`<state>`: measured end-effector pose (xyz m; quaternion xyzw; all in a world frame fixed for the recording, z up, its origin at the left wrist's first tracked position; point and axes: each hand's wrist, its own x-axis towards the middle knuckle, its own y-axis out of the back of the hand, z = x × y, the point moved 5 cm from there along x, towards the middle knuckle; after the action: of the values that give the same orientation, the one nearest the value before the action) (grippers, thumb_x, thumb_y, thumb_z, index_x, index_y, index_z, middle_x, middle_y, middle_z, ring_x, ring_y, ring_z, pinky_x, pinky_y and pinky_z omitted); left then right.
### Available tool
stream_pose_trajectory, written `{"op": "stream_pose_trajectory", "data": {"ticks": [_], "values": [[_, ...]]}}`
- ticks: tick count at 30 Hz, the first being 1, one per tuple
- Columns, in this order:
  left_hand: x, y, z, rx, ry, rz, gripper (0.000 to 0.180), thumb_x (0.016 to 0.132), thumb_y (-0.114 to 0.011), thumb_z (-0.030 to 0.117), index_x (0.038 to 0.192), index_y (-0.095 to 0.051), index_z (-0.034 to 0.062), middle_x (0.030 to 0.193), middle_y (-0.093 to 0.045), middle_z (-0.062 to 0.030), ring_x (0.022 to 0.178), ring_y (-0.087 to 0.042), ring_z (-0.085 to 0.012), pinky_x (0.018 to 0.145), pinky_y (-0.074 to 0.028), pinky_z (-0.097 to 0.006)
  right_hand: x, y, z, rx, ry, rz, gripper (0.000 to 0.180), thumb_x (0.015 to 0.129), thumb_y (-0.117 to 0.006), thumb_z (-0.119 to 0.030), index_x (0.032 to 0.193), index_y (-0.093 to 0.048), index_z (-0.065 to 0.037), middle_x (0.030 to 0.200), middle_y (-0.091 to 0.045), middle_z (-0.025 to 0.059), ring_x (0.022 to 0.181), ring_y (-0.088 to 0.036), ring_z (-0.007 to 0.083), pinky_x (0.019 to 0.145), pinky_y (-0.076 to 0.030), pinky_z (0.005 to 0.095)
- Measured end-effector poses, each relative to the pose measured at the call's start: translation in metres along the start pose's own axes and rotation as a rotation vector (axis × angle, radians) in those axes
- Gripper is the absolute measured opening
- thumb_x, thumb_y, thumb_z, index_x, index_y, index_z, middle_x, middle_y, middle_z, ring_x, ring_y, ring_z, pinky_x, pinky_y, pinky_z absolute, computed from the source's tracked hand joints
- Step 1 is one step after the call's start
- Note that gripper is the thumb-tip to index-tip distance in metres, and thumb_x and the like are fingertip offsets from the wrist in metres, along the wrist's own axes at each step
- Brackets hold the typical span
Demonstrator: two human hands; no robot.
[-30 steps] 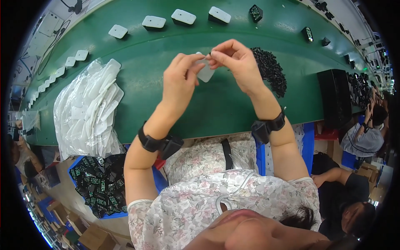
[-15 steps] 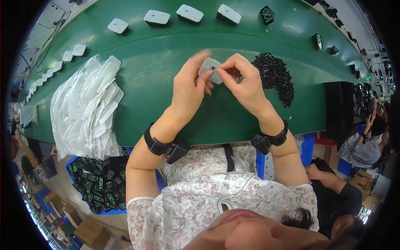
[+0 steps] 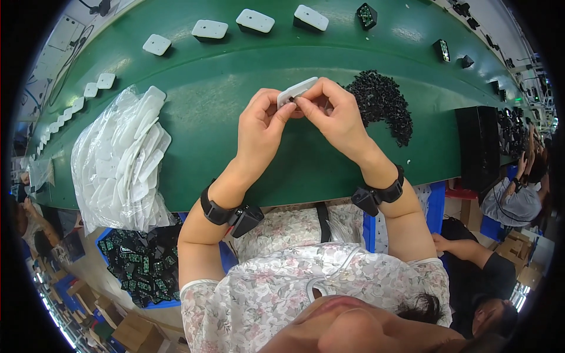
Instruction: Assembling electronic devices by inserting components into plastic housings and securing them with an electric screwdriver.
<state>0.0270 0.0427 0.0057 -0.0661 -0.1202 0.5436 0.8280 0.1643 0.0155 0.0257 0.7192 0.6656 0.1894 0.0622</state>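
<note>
In front of me, above the table, my left hand (image 3: 262,120) is closed on a white plastic cover (image 3: 298,88). The cover is a thin plate with rounded corners, tilted up so that it shows partly edge-on. My right hand (image 3: 338,116) is closed at its other side, the thumb pressing on the face towards me. A small dark piece (image 3: 292,100) shows between the two thumbs; its shape is mostly hidden by my fingers. Right of my hands lies a curved heap of small black parts (image 3: 385,103). At left is a clear bag (image 3: 88,156) full of white covers.
Black housings with white covers (image 3: 255,21) stand along the far strip, with an uncovered housing (image 3: 366,16) showing green circuitry. A blue bin (image 3: 154,304) holds many circuit units below the table. At right are a black box (image 3: 478,147) and a seated person (image 3: 471,253).
The white cover has turned from facing up to tilted nearly edge-on. My left fingers, spread before, have closed round it. The far row of housings has shifted left.
</note>
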Motion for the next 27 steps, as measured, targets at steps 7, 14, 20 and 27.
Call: {"op": "stream_pose_trajectory", "data": {"ticks": [7,14,20,27], "values": [[0.0,0.003,0.008,0.045,-0.064,-0.022,0.009,0.091,-0.054,0.002,0.092,-0.055,-0.0064,0.089,-0.058,-0.0083,0.074,-0.064,-0.0159,0.069,-0.052,-0.025,-0.004,0.004,-0.021,-0.343,0.241,0.107,0.019,0.078,-0.071,-0.012,0.087,-0.057,-0.002,0.078,-0.056,0.0026,0.066,-0.052,0.0114,0.058,-0.041,0.0238],[0.0,-0.002,0.007,-0.067,0.044,-0.104,0.011,0.092,-0.053,0.005,0.095,-0.055,-0.0061,0.086,-0.062,-0.0101,0.073,-0.064,-0.016,0.068,-0.052,-0.025,-0.001,0.02,-0.025,-0.224,0.229,0.143,0.03,0.073,-0.075,-0.015,0.095,-0.059,-0.003,0.086,-0.052,0.0026,0.071,-0.044,0.0127,0.062,-0.038,0.0239],[-0.002,0.0,0.003,0.048,0.073,-0.134,0.012,0.092,-0.052,0.004,0.097,-0.057,-0.0058,0.09,-0.062,-0.0106,0.074,-0.065,-0.0167,0.07,-0.052,-0.025,0.004,0.012,-0.005,0.037,-0.05,-0.092,0.021,0.076,-0.07,-0.013,0.083,-0.053,-0.004,0.073,-0.053,-0.0006,0.065,-0.045,0.0057,0.057,-0.038,0.0217],[0.008,0.007,0.005,-0.038,0.166,-0.026,0.022,0.096,-0.042,0.007,0.113,-0.051,-0.0055,0.086,-0.062,-0.0111,0.071,-0.064,-0.0163,0.069,-0.052,-0.026,0.019,0.023,0.008,0.185,-0.087,-0.107,0.024,0.08,-0.071,-0.018,0.089,-0.053,-0.004,0.079,-0.054,0.0005,0.073,-0.048,0.0053,0.061,-0.04,0.0227]]}}
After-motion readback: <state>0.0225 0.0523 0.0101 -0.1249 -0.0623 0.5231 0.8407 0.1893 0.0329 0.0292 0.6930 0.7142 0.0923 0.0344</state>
